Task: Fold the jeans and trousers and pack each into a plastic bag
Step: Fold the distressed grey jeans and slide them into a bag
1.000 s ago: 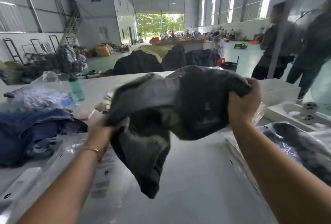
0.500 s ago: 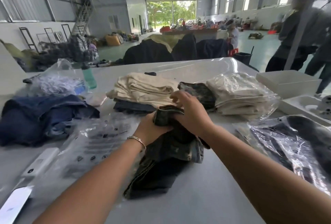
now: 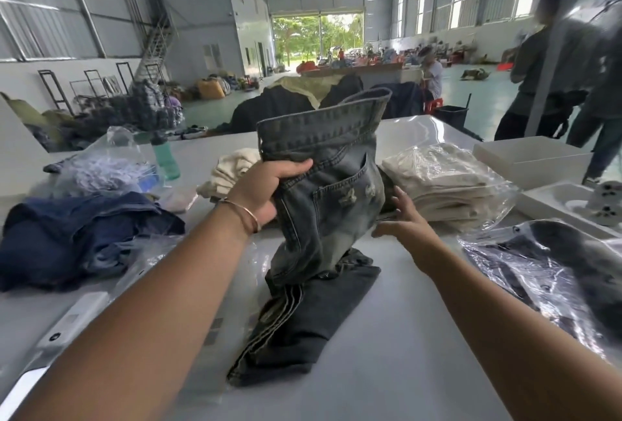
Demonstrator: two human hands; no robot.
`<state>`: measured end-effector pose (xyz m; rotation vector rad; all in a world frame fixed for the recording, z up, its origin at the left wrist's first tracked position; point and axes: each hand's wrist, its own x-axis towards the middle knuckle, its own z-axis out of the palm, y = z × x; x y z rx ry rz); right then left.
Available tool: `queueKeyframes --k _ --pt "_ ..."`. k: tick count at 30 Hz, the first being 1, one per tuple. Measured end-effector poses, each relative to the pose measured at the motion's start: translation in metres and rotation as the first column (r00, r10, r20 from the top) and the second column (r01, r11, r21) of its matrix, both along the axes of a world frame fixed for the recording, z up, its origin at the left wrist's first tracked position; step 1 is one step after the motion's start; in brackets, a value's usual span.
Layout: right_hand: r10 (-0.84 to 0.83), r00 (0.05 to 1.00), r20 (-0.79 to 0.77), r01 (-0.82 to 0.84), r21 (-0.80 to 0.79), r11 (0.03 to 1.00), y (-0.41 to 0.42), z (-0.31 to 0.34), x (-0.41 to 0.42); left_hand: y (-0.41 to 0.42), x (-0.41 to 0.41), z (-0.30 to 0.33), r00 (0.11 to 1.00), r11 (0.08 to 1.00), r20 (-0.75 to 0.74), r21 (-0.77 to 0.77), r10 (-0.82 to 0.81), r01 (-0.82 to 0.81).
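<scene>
The left hand (image 3: 266,190) grips the grey jeans (image 3: 328,191) just below the waistband, thumb over the front and fingers curled behind, and holds the top half upright above the middle of the tabletop (image 3: 397,336). The waistband stands at the top, a back pocket with frayed tears faces the camera, and the legs lie bunched and folded on the tabletop directly under the raised part, running toward 6 o'clock. The right hand (image 3: 404,222) is open, fingers straight and spread, its fingertips touching the right edge of the jeans at about 3 o'clock from the pocket.

At 9 o'clock a heap of blue jeans (image 3: 77,235) lies loose, with a clear plastic bag (image 3: 148,252) just beside it toward the centre. Behind the raised jeans, a stack of cream trousers (image 3: 232,171) sits at 11 o'clock, and a bagged cream stack (image 3: 444,181) at 1 o'clock. At 4 o'clock lies a dark garment in a bag (image 3: 552,265). A green bottle (image 3: 165,158) stands at 10 o'clock, and white trays (image 3: 531,158) sit at 2 o'clock.
</scene>
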<state>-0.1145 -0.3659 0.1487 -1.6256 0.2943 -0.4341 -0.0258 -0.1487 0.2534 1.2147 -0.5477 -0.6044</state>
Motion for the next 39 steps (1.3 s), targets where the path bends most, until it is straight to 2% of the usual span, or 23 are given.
queueKeyframes --k 1,4,7,8,10,11,12,13,14,15,17,18,21,24,26,29,31,35,39 --pt "0.110 0.991 0.074 -0.118 0.106 0.987 -0.002 0.004 0.000 0.004 -0.001 0.003 0.997 0.998 0.062 0.038 -0.050 0.048" --pt "0.313 0.933 0.179 -0.341 0.163 0.926 -0.001 0.021 -0.002 0.014 -0.006 -0.005 0.959 0.970 0.259 0.237 -0.112 0.049" --pt "0.313 0.933 0.179 -0.351 0.248 0.903 0.005 0.011 0.001 0.020 -0.015 -0.030 0.906 0.945 0.417 0.320 -0.076 -0.068" --pt "0.311 0.938 0.152 -0.344 0.307 0.887 0.009 0.005 0.001 0.022 -0.016 -0.041 0.906 0.939 0.402 0.344 -0.130 -0.018" --pt "0.354 0.919 0.172 -0.394 0.419 0.818 0.017 -0.007 0.000 0.027 -0.024 -0.060 0.886 0.889 0.255 0.358 -0.387 0.285" --pt "0.373 0.907 0.197 -0.421 0.474 0.774 0.023 -0.011 -0.001 0.029 -0.027 -0.070 0.851 0.846 0.144 0.276 -0.506 0.456" --pt "0.377 0.901 0.214 -0.432 0.519 0.737 0.030 -0.014 -0.001 0.029 -0.030 -0.077 0.834 0.827 0.016 0.145 -0.552 0.544" --pt "0.367 0.906 0.212 -0.420 0.551 0.721 0.039 -0.015 -0.001 0.027 -0.033 -0.082 0.846 0.849 -0.124 0.045 -0.519 0.527" --pt "0.352 0.916 0.195 -0.398 0.561 0.726 0.047 -0.017 0.000 0.023 -0.034 -0.085 0.874 0.895 -0.236 0.036 -0.424 0.444" --pt "0.352 0.919 0.177 -0.389 0.550 0.739 0.056 -0.018 0.000 0.018 -0.035 -0.089 0.910 0.934 -0.286 0.107 -0.301 0.342" --pt "0.403 0.903 0.150 -0.420 0.507 0.752 0.070 -0.017 0.001 0.007 -0.040 -0.094 0.974 0.942 -0.216 0.305 -0.073 0.139" --pt "0.428 0.893 0.143 -0.439 0.495 0.750 0.073 -0.016 0.001 0.002 -0.041 -0.097 0.985 0.935 -0.174 0.350 0.000 0.062" --pt "0.480 0.865 0.145 -0.486 0.481 0.730 0.074 -0.015 -0.004 -0.004 -0.042 -0.102 0.984 0.927 -0.075 0.354 0.163 -0.127" --pt "0.512 0.853 0.098 -0.514 0.323 0.795 0.068 -0.018 -0.008 -0.002 -0.040 -0.101 0.969 0.884 0.112 0.396 0.221 -0.248" --pt "0.503 0.862 0.068 -0.503 0.239 0.830 0.063 -0.018 -0.010 0.001 -0.041 -0.104 0.970 0.889 0.126 0.390 0.208 -0.241" --pt "0.457 0.888 0.052 -0.459 0.170 0.872 0.057 -0.015 -0.015 0.011 -0.046 -0.114 0.993 0.945 0.007 0.306 0.120 -0.117" --pt "0.433 0.898 0.072 -0.439 0.190 0.878 0.054 -0.017 -0.019 0.020 -0.048 -0.122 0.996 0.975 -0.077 0.220 0.052 -0.034" --pt "0.510 0.855 0.090 -0.515 0.249 0.820 0.050 -0.024 -0.029 0.030 -0.054 -0.137 0.965 0.996 -0.261 0.086 -0.010 0.034" --pt "0.489 0.872 0.001 -0.483 0.159 0.861 0.058 -0.031 -0.033 0.029 -0.067 -0.144 0.964 0.974 -0.262 0.223 0.035 0.025"
